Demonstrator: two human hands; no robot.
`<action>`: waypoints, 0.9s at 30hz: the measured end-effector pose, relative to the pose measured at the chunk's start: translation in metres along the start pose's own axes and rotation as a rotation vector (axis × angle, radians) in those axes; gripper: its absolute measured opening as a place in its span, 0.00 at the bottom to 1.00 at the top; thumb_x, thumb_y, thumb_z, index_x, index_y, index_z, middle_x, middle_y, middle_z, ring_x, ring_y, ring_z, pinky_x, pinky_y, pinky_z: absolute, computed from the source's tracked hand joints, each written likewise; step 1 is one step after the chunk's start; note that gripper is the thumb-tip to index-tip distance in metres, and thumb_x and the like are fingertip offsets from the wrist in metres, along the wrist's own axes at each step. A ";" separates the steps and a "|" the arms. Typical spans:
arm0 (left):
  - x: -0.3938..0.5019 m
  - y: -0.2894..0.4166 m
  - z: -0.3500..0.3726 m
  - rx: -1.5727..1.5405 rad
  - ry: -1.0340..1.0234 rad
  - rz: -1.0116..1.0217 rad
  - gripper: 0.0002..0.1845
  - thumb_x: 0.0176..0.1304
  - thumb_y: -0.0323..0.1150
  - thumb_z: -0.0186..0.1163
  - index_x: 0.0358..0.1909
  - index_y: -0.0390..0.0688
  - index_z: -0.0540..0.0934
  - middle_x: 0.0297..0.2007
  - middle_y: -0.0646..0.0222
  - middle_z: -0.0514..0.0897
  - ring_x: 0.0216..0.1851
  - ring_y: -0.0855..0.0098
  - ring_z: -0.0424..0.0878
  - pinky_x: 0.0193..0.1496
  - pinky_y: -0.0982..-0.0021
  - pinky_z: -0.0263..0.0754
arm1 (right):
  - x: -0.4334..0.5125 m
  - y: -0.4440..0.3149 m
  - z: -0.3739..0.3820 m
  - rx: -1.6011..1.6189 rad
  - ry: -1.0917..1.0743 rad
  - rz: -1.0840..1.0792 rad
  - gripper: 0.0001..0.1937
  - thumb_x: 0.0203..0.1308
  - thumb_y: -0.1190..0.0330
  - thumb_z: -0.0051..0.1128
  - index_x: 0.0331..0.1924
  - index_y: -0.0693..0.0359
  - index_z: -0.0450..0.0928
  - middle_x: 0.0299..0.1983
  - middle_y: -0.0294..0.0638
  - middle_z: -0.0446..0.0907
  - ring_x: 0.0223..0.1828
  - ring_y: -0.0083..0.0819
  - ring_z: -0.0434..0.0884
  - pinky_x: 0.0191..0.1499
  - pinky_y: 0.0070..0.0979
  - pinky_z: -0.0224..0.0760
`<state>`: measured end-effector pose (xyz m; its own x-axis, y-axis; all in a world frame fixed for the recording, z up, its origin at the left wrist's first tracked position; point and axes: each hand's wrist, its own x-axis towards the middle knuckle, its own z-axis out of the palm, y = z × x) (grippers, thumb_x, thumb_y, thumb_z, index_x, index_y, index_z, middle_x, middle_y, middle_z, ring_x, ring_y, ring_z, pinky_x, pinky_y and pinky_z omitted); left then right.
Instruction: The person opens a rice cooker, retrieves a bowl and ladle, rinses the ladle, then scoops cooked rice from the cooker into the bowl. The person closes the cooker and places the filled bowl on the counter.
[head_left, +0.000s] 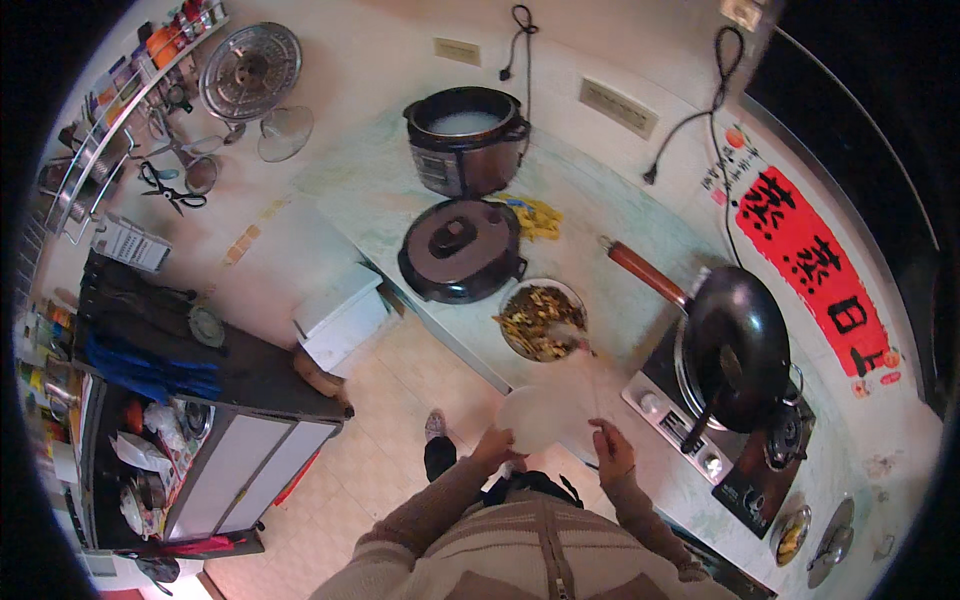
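Observation:
My left hand (497, 444) is closed on the rim of a pale round plate or bowl (531, 420), held in front of my body. To the right of it, near the counter's front edge, is my right hand (613, 448), its fingers curled; whether they hold something thin cannot be made out. Beyond both hands, a bowl of mixed chopped food (543, 319) rests on the counter, with a blurred utensil at its lower right side. A dark cooker lid (461, 250) lies behind the bowl.
An open electric pressure cooker (466, 161) stands by the wall near a yellow cloth (534, 217). At right, a black wok (739, 349) sits tilted on a stove (679, 427), its wooden handle (646, 274) pointing over the counter. A dark cabinet (247, 375) stands left.

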<state>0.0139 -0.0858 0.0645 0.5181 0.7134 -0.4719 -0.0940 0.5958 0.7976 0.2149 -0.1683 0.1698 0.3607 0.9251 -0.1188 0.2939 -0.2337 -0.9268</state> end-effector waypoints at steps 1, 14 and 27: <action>0.003 -0.033 -0.049 0.076 0.057 0.101 0.19 0.52 0.31 0.52 0.47 0.40 0.66 0.36 0.62 0.73 0.35 0.62 0.76 0.36 0.60 0.75 | 0.005 -0.005 0.013 -0.081 -0.105 0.016 0.11 0.60 0.68 0.44 0.44 0.62 0.72 0.24 0.35 0.70 0.25 0.23 0.66 0.28 0.20 0.59; -0.074 0.110 -0.414 0.770 0.924 0.160 0.28 0.47 0.26 0.52 0.51 0.35 0.55 0.44 0.48 0.71 0.37 0.52 0.77 0.33 0.55 0.75 | 0.139 -0.109 0.266 0.327 -0.374 0.112 0.15 0.62 0.68 0.38 0.51 0.61 0.68 0.19 0.39 0.70 0.19 0.25 0.70 0.23 0.22 0.67; 0.042 0.256 -0.398 0.266 0.346 0.344 0.28 0.51 0.33 0.56 0.51 0.38 0.56 0.44 0.55 0.67 0.40 0.56 0.73 0.35 0.61 0.77 | 0.367 -0.261 0.222 0.333 -0.304 -0.394 0.17 0.53 0.65 0.51 0.45 0.60 0.64 0.45 0.44 0.70 0.42 0.25 0.70 0.45 0.22 0.63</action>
<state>-0.3267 0.2433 0.0991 0.1815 0.9566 -0.2279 0.0329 0.2257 0.9736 0.0745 0.2981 0.2888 -0.0034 0.9787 0.2053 0.0435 0.2053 -0.9777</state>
